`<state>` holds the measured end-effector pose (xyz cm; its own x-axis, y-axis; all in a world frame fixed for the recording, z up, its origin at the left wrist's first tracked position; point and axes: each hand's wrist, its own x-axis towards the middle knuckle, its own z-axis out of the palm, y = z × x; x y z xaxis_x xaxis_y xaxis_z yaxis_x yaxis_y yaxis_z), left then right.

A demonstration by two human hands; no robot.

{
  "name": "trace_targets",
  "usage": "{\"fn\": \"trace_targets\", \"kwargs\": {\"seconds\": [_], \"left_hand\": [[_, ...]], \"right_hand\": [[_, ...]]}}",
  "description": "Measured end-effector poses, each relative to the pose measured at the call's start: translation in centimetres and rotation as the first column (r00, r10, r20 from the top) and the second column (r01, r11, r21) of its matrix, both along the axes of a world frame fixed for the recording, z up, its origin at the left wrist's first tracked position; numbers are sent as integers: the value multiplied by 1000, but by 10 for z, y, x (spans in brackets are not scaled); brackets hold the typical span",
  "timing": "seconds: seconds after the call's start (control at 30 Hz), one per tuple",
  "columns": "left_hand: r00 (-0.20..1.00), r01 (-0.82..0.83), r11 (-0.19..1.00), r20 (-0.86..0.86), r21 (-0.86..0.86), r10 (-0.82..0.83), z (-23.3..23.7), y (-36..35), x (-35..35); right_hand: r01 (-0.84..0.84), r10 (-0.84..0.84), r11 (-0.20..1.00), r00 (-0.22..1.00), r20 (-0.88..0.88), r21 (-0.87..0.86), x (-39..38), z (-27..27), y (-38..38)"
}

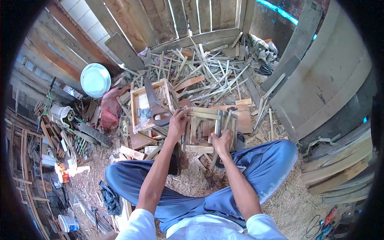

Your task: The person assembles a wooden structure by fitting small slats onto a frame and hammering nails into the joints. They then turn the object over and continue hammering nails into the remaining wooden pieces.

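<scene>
A small wooden frame (200,149) made of slats stands between my bent knees. My left hand (179,122) is closed on its upper left corner, the fingers curled at the end of the top slat. On the frame's right side my right hand (222,141) grips an upright part, with the thumb pointing inward. A hammer (229,116) shows upright just above my right hand, its head at the top; its handle is partly hidden by that hand. Beside my left hand, a handsaw (154,100) with a dark handle leans over an open wooden box (134,108).
Loose wood strips (208,68) are heaped beyond the frame. A metal basin (95,80) and a red bag (110,110) lie at the left. Stacked boards (340,160) and a large panel (320,88) stand at the right. A white bucket (68,223) sits lower left.
</scene>
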<state>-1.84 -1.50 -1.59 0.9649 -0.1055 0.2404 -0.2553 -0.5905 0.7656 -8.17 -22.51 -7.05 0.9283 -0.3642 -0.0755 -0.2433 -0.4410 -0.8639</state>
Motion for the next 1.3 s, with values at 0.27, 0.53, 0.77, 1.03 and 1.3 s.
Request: {"fn": "trace_targets", "kwargs": {"seconds": [0.27, 0.53, 0.77, 1.03, 1.3], "left_hand": [[999, -46, 989, 2, -138, 47, -3, -1, -10], [989, -135, 982, -76, -136, 125, -3, -3, -6], [991, -131, 972, -37, -195, 127, -17, 3, -3], [922, -277, 856, -372, -436, 108, -21, 6, -2], [909, -366, 708, -395, -604, 132, -22, -9, -1]], "right_hand": [[-6, 5, 998, 1000, -2, -65, -2, -4, 4], [-10, 9, 999, 1000, -6, -44, 0, 0, 1], [-20, 23, 999, 997, 72, -47, -2, 41, 4], [-419, 414, 897, 908, -67, -139, -25, 56, 21], [-383, 384, 905, 923, -33, -185, -24, 58, 26]]}}
